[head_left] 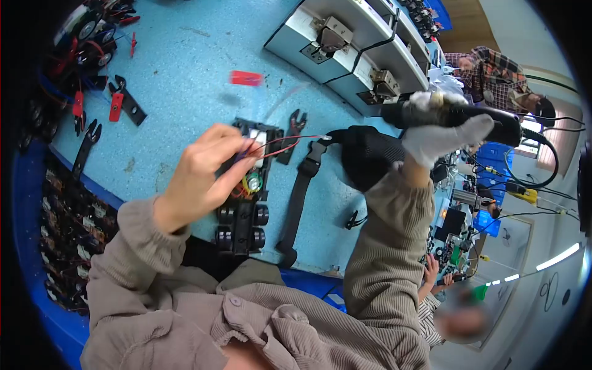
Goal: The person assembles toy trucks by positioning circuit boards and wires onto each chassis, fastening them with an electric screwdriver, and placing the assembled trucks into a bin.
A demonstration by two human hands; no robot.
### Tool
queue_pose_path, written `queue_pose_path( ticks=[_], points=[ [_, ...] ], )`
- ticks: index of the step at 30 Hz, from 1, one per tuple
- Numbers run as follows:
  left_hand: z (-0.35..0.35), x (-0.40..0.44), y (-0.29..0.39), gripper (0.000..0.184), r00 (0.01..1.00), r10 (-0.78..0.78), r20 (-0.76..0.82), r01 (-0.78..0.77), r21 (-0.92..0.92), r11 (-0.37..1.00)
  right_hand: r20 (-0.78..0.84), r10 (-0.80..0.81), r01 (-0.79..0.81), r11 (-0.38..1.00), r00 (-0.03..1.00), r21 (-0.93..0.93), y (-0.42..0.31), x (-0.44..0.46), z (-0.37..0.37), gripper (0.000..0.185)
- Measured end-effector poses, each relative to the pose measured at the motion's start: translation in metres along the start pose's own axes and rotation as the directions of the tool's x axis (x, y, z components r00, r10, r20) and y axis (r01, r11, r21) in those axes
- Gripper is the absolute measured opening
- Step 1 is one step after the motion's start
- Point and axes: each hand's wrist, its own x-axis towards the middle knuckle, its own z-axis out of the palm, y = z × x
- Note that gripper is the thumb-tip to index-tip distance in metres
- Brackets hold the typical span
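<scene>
My left hand (206, 169) pinches thin red and black wires (287, 143) over a black toy chassis (245, 213) with small wheels, which lies on the blue table. The wires run right to a small pale plug. My right hand (441, 139), in a white glove, is raised with its fingers round a black cylindrical tool (481, 120) with a cable. A blurred red piece (246, 78) is above the table's middle. Black clawed parts (292, 135) lie beside the chassis, and a black strap (299, 203) is to its right.
Grey metal boxes (345, 40) stand at the back. Dark wheeled parts (80, 37) are heaped at the far left, above a blue crate (28, 246) full of assemblies. Two other people are at the right, one standing (493, 74), one by a cluttered bench.
</scene>
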Motion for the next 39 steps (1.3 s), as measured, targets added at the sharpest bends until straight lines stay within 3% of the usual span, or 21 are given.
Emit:
queue_pose_path(
  ticks=[2, 5, 9, 12, 15, 18, 24, 26, 28, 30, 33, 36, 39],
  points=[
    [0.002, 0.003, -0.010, 0.013, 0.996, 0.090, 0.012, -0.090, 0.036, 0.995, -0.073, 0.027, -0.027, 1.000, 0.997, -0.001, -0.018, -0.039, 0.023, 0.071],
    [0.007, -0.002, -0.022, 0.015, 1.000, 0.028, -0.001, -0.028, -0.120, 0.992, 0.214, 0.078, -0.140, 0.947, 0.974, 0.289, -0.038, -0.087, 0.038, 0.071],
    [0.008, -0.003, -0.027, 0.016, 0.997, 0.069, -0.046, -0.073, -0.111, 0.991, 0.358, 0.071, -0.222, 0.889, 0.931, 0.401, -0.037, -0.140, 0.067, 0.079],
    [0.010, -0.006, -0.029, 0.016, 0.998, 0.026, -0.051, -0.034, -0.168, 0.985, 0.343, 0.015, -0.171, 0.887, 0.939, 0.430, -0.025, -0.156, 0.076, 0.082],
    [0.011, -0.006, -0.030, 0.015, 0.998, 0.018, -0.053, -0.028, -0.191, 0.981, 0.328, 0.003, -0.126, 0.926, 0.945, 0.355, -0.017, -0.164, 0.076, 0.081],
    [0.008, -0.005, -0.032, 0.018, 0.994, 0.107, -0.025, -0.109, -0.097, 0.989, 0.355, 0.009, -0.129, 0.941, 0.935, 0.315, -0.017, -0.165, 0.076, 0.081],
    [0.009, -0.006, -0.032, 0.018, 0.998, 0.058, -0.017, -0.060, -0.136, 0.989, 0.340, 0.060, -0.205, 0.888, 0.939, 0.411, -0.017, -0.166, 0.083, 0.076],
    [0.009, -0.006, -0.032, 0.017, 0.998, 0.057, -0.014, -0.059, -0.145, 0.988, 0.464, 0.083, -0.271, 0.895, 0.882, 0.354, -0.018, -0.160, 0.079, 0.071],
    [0.008, -0.006, -0.032, 0.017, 0.998, 0.070, -0.009, -0.070, -0.130, 0.989, 0.491, 0.093, -0.273, 0.911, 0.866, 0.310, -0.014, -0.157, 0.080, 0.071],
    [0.006, -0.006, -0.032, 0.018, 0.995, 0.098, -0.001, -0.097, -0.091, 0.991, 0.424, 0.081, -0.216, 0.935, 0.902, 0.281, -0.005, -0.160, 0.094, 0.079],
    [0.005, -0.010, -0.023, 0.019, 0.999, -0.037, 0.015, 0.039, -0.290, 0.956, 0.336, 0.257, -0.280, 0.960, 0.906, 0.021, -0.015, -0.159, 0.107, 0.085],
    [0.005, -0.015, -0.016, 0.020, 0.994, -0.076, -0.074, 0.053, -0.274, 0.960, 0.368, 0.330, -0.323, 0.943, 0.869, -0.083, -0.018, -0.161, 0.109, 0.080],
    [0.002, -0.021, -0.003, 0.022, 0.938, -0.325, 0.123, 0.330, -0.603, 0.726, 0.481, 0.316, -0.338, 0.940, 0.818, -0.041, -0.020, -0.163, 0.102, 0.072]
  ],
)
